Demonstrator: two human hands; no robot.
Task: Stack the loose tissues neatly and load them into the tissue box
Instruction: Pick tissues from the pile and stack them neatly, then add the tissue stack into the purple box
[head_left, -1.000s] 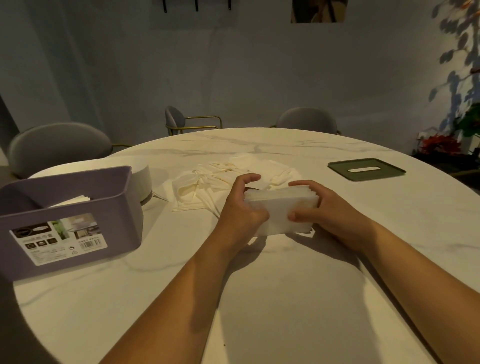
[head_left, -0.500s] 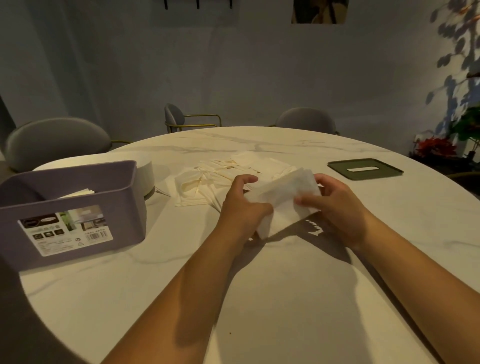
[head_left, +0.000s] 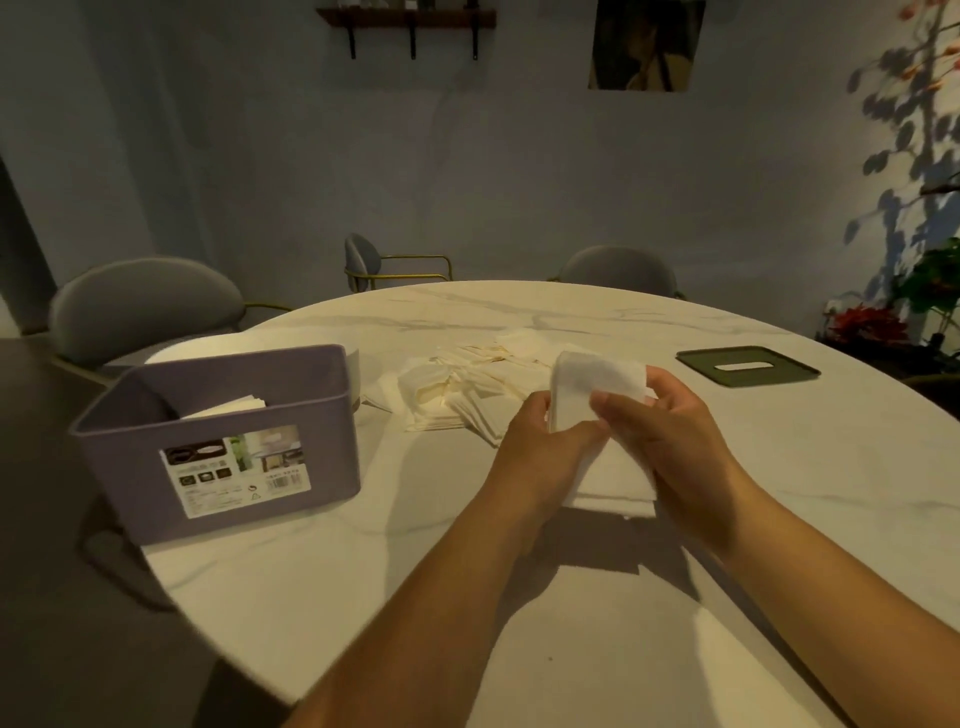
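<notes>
Both hands hold a stack of tissues (head_left: 597, 382) over the table (head_left: 363, 571), right in front of the person. The left hand (head_left: 543, 452) curls its fingers round the left side of the stack, and the right hand (head_left: 675, 436) clamps the right side, with its thumb pressed on the front. The stack is tipped up, and its low end is near the table top; I cannot tell if it touches. The job right now looks like making the stack neat, so all the edges line up. To do it well, the hands should hold the sides softly and not squeeze hard, because tissue is thin and crumples fast. A good way is to stand the stack on one edge and tap it on the table so the sheets slide level, then turn it and tap another edge. The purple tissue box (head_left: 130, 467) stands open to the left, well apart from the hands, and some white sheets (head_left: 228, 408) lie inside it. More loose tissues (head_left: 467, 387) lie in a messy pile just behind the hands, so there is more to gather. The green lid (head_left: 748, 366) lies far off to the right. The stack should go into the box flat, so no corner folds over.
</notes>
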